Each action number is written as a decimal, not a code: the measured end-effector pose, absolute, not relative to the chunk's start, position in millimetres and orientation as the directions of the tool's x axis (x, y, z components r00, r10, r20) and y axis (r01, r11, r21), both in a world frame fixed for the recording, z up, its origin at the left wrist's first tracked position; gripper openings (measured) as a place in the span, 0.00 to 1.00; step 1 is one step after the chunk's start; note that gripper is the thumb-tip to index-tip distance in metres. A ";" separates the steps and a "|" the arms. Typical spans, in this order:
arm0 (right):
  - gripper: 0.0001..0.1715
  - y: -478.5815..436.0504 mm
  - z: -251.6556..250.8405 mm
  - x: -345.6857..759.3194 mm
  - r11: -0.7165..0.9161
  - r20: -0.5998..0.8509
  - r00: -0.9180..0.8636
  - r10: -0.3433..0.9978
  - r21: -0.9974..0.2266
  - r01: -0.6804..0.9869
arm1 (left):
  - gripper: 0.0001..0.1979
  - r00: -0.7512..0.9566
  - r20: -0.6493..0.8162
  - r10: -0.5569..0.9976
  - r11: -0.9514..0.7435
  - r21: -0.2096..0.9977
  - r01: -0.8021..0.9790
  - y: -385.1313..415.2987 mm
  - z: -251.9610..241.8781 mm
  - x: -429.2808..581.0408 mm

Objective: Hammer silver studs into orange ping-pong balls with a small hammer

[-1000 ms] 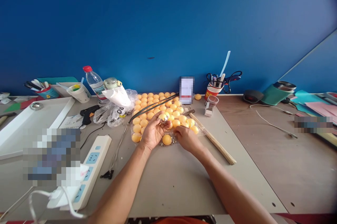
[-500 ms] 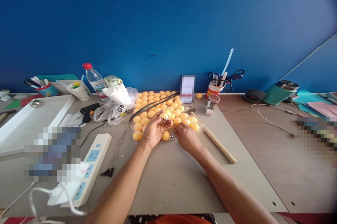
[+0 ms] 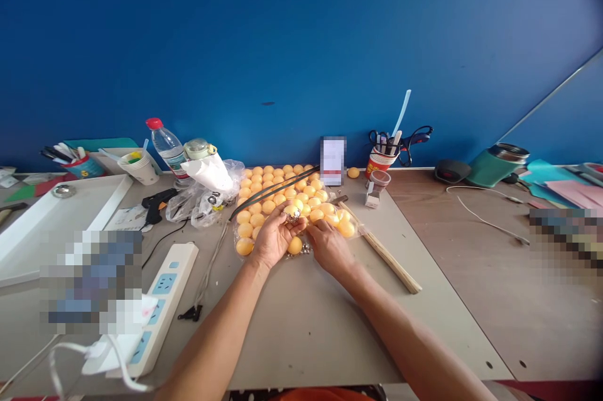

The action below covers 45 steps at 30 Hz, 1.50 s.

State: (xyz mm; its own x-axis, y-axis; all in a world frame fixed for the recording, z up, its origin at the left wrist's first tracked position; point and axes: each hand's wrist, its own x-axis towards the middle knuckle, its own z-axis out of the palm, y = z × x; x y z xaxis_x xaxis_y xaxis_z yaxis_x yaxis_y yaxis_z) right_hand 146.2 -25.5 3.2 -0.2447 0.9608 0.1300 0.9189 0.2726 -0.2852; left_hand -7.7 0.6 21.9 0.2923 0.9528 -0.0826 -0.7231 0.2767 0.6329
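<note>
My left hand is closed around an orange ping-pong ball that has small silver beads over its lower part. Close by on the right, my right hand has its fingers pinched together, pointing toward the left fingertips; whatever they hold is too small to tell. Below and between both hands lie loose silver beads and a single orange ball. Behind them, rows of orange ping-pong balls lie in clear plastic, with a dark strap across them.
To the right of the balls lie a wooden stick and a small box. A cup of scissors and pens stands behind. On the left are a power strip, a glue gun, a white tray and a water bottle.
My right hand has moved slightly left, closer to the ball in my left hand. The left hand keeps its hold. The whole view has shifted a little.
</note>
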 end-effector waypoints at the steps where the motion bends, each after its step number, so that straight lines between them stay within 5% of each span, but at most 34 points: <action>1: 0.15 -25.4 3.1 146.0 0.274 0.130 -0.247 0.960 -0.274 0.922 | 0.22 0.293 -0.082 0.953 0.277 0.633 -0.723 0.7 21.6 -7.8; 11: 0.12 -22.7 -0.1 146.0 0.261 0.119 -0.236 0.964 -0.287 0.922 | 0.23 0.297 -0.088 0.951 0.283 0.637 -0.717 1.5 19.5 -8.5; 15: 0.10 -22.8 0.2 148.9 0.250 0.203 -0.161 0.966 -0.569 0.783 | 0.21 0.295 -0.087 0.951 0.280 0.645 -0.711 1.9 18.3 -9.8; 18: 0.07 -22.2 3.8 149.0 0.219 0.218 -0.059 0.974 -0.856 0.469 | 0.19 0.294 -0.109 0.950 0.289 0.665 -0.688 1.4 17.8 -10.0; 21: 0.04 -20.8 7.9 146.8 0.143 0.140 -0.034 0.990 -0.985 0.099 | 0.19 0.296 -0.102 0.950 0.280 0.697 -0.660 0.5 17.1 -8.7; 25: 0.08 -20.3 10.9 143.5 0.063 0.076 -0.048 0.996 -0.971 -0.229 | 0.20 0.280 -0.043 0.959 0.218 0.744 -0.632 -0.7 15.4 -5.6; 29: 0.13 -21.5 12.7 141.2 -0.011 0.019 -0.074 0.997 -0.923 -0.384 | 0.19 0.276 -0.022 0.961 0.188 0.784 -0.591 -2.4 14.9 -2.0; 45: 0.11 -19.4 8.1 143.7 0.019 0.039 -0.057 0.998 -0.946 -0.325 | 0.21 0.273 0.013 0.962 0.117 0.884 -0.453 -4.4 8.2 0.4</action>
